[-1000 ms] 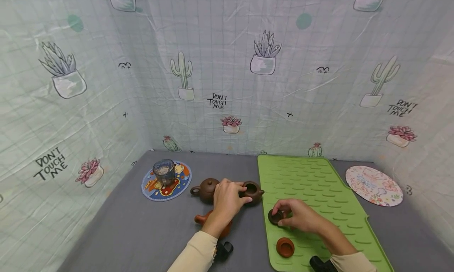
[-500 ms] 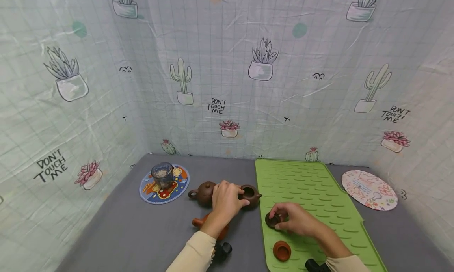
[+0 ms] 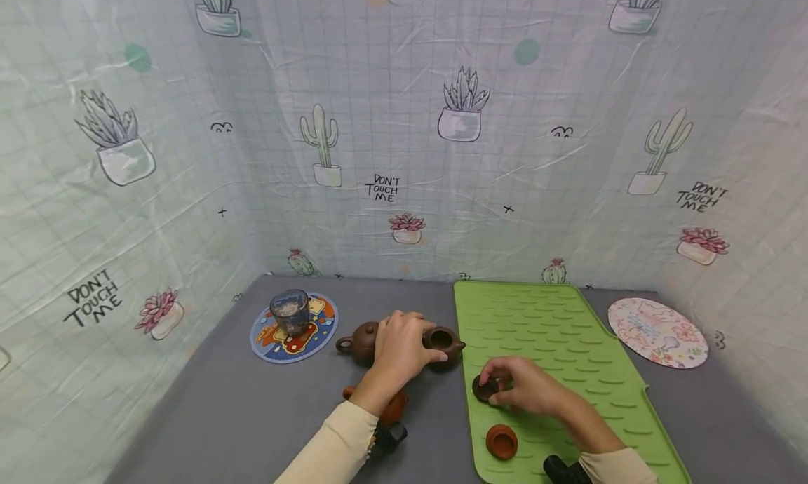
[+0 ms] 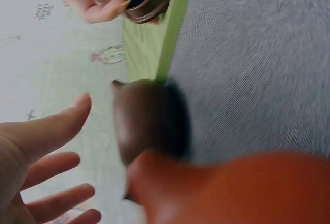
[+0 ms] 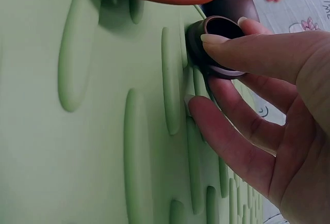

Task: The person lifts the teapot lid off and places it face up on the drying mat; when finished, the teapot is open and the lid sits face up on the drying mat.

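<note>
My right hand (image 3: 530, 386) pinches a small dark brown teapot lid (image 3: 485, 388) between thumb and fingers; it lies hollow side up on the green mat (image 3: 549, 330). In the right wrist view the thumb is at the lid's (image 5: 195, 46) rim. Beside a brown lidless teapot (image 3: 449, 359) is my left hand (image 3: 400, 347), its fingers loosely extended and apart from the pot in the left wrist view. A second brown teapot (image 3: 361, 345), lid on, is partly hidden behind that hand. An orange-brown teapot (image 3: 395, 407) stands under the left forearm, partly covered.
An orange-brown lid (image 3: 502, 442) lies hollow side up near the mat's front left corner. At the back left a glass (image 3: 290, 314) stands on a blue patterned round coaster (image 3: 265, 351). A pink floral round coaster (image 3: 656, 333) lies right of the mat.
My left hand has lifted slightly and moved a little left, off the lidless teapot. The right hand stays at the dark lid. The head view has tilted slightly.
</note>
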`<action>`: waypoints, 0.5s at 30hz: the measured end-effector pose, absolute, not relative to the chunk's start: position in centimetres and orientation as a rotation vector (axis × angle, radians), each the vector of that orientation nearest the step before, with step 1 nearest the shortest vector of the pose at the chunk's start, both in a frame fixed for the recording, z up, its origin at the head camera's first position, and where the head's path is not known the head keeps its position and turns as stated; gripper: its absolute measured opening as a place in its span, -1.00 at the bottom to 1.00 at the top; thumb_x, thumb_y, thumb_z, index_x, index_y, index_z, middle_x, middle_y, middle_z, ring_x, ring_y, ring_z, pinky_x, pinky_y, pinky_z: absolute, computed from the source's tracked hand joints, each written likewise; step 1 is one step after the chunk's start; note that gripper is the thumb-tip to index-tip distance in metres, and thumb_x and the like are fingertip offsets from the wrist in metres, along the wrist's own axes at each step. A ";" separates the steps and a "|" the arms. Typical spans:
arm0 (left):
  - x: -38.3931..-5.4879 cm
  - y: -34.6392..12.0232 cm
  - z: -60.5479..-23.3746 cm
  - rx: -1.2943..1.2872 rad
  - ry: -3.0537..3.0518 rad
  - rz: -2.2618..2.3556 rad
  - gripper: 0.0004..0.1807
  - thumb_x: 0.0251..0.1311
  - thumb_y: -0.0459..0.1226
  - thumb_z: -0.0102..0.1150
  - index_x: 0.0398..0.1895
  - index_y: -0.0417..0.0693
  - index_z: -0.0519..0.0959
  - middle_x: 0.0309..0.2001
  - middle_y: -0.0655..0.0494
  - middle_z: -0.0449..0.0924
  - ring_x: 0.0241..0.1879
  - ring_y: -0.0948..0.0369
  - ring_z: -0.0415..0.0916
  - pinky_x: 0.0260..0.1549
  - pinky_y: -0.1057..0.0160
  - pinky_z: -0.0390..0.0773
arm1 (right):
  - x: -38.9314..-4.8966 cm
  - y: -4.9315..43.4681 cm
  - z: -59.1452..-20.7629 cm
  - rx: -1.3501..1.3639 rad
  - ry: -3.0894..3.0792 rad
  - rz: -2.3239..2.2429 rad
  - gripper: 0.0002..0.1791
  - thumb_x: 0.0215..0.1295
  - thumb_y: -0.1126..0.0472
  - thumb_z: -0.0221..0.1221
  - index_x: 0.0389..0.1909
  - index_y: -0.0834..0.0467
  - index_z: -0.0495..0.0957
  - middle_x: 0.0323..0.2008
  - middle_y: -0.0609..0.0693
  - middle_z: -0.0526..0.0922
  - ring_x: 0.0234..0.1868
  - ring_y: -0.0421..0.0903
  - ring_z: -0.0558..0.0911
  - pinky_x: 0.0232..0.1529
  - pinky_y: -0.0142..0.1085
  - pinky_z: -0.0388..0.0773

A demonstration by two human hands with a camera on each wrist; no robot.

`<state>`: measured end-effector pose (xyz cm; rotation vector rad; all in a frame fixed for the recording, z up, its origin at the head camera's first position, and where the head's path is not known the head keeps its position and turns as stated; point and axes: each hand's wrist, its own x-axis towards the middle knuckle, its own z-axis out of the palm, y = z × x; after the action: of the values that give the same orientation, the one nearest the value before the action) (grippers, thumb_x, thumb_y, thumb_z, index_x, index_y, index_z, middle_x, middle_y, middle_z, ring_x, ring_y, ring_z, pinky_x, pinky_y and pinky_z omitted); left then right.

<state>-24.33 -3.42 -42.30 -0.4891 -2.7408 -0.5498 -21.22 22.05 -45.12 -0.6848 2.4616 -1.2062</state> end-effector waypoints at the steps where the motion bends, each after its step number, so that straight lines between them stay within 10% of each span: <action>1: -24.2 -3.6 -42.0 -0.491 -2.726 -0.559 -0.42 -0.18 0.11 0.63 -0.01 0.17 0.80 0.09 0.09 0.75 -0.06 0.05 0.58 -0.05 0.00 0.55 | -21.2 22.1 -45.1 -0.683 2.460 -1.207 -0.78 0.21 0.38 0.37 -0.13 0.17 0.62 -0.17 0.09 0.73 -0.46 -0.29 0.52 -0.62 -0.42 0.51; 15: -23.6 -8.5 -40.9 -0.384 -2.572 -0.655 -0.41 -0.12 0.14 0.59 0.02 0.15 0.78 0.12 0.04 0.72 0.06 -0.03 0.60 -0.01 -0.11 0.60 | -21.2 22.4 -45.5 -0.692 2.451 -1.259 -0.77 0.20 0.40 0.37 -0.14 0.21 0.61 -0.19 0.13 0.74 -0.47 -0.31 0.55 -0.63 -0.43 0.51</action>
<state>-23.58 -8.54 -40.86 -0.3836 -2.5724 -0.6553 -21.18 22.37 -45.55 -0.6920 2.4509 -1.2587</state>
